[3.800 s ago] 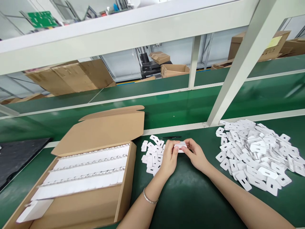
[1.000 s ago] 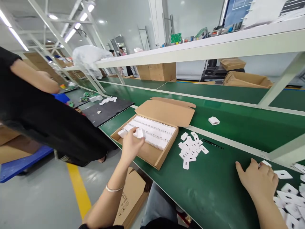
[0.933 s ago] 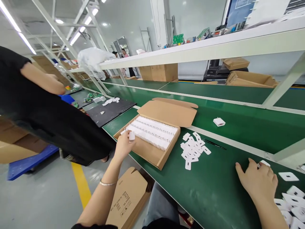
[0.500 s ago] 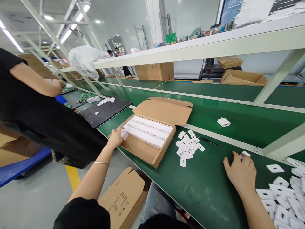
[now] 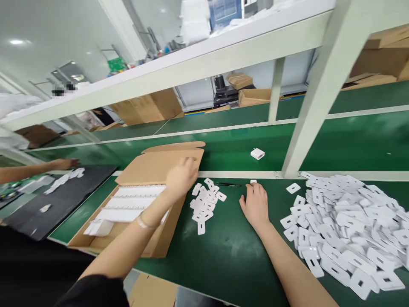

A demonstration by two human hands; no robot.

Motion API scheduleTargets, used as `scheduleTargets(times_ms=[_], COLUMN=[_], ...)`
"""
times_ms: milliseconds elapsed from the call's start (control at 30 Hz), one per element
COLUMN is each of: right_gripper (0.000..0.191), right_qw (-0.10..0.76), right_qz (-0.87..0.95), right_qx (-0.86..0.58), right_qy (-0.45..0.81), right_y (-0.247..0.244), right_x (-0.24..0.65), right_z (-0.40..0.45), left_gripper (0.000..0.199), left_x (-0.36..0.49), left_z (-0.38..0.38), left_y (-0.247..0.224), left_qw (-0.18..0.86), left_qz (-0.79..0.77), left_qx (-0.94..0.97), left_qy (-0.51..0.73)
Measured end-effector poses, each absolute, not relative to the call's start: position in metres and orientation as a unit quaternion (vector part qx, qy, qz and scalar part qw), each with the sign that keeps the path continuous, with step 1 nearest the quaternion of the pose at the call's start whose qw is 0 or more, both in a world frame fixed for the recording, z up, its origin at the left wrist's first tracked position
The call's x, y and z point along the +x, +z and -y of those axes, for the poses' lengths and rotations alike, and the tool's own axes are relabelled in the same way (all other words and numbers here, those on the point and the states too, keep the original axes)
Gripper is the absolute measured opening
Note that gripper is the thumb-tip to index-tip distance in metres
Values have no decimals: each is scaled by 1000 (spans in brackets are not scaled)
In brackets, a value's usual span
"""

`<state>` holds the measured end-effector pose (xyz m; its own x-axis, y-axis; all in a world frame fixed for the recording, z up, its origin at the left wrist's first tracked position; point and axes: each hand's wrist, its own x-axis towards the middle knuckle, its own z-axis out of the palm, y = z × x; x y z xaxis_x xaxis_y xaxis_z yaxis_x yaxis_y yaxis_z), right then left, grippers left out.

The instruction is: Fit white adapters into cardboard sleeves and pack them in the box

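Observation:
My left hand [image 5: 182,177] is in the air over the right side of an open cardboard box [image 5: 164,238], its fingers loosely bent, slightly blurred, with nothing visible in them. Rows of white blocks [image 5: 128,202] fill much of the box, and a few more white blocks [image 5: 99,227] sit at its near left corner. My right hand [image 5: 255,207] rests palm down on the green bench, fingers extended. At its fingertips a small white piece [image 5: 253,181] shows, mostly hidden. Between the hands lies a small pile of flat white plates with slots [image 5: 204,202].
A thin black tool [image 5: 228,184] lies behind the small pile. A white block [image 5: 257,154] stands farther back. A large heap of slotted plates [image 5: 348,230] covers the right side. A shelf post [image 5: 319,94] rises behind it. At left, another person's hand [image 5: 65,163] reaches over a black mat [image 5: 64,200].
My left hand has let go of the white block at the box's left and moved right, over the box's lid side. The view has swung right. My right hand stays by the small white piece.

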<state>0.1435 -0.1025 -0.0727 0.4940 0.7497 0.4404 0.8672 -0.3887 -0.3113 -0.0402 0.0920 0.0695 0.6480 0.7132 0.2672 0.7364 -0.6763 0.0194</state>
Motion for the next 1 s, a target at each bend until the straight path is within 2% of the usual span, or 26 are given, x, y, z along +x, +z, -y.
scheduleTargets(times_ms=[100, 233, 333, 433, 567, 700, 833, 1000], right_gripper=[37, 36, 25, 19, 24, 27, 28, 23], right_qw=[263, 260, 246, 228, 216, 216, 215, 218], right_qz=[468, 415, 401, 393, 372, 389, 430, 460], right_qx=[-837, -866, -877, -885, -897, -890, -870, -853], right_qy=[-106, -104, -102, -100, -101, -104, -110, -118], right_y=[-70, -66, -63, -62, -63, -66, -68, -70], right_x=[146, 154, 158, 157, 154, 153, 154, 160], right_z=[104, 108, 111, 112, 111, 108, 105, 106], left_gripper=[47, 54, 46, 42, 42, 51, 55, 53], left_x=[80, 207, 264, 284, 260, 191, 100, 12], left_z=[-68, -42, -30, -26, -30, -28, -11, 14], left_y=[51, 9, -14, -25, -27, -20, -2, 17], left_qw=[-43, -89, -141, -202, -289, -366, -528, -527], left_qz=[261, 231, 249, 250, 210, 176, 111, 122], left_qx=[-959, -965, -955, -942, -922, -886, -783, -758], left_qy=[-102, -87, -81, -99, -151, -224, -309, -364])
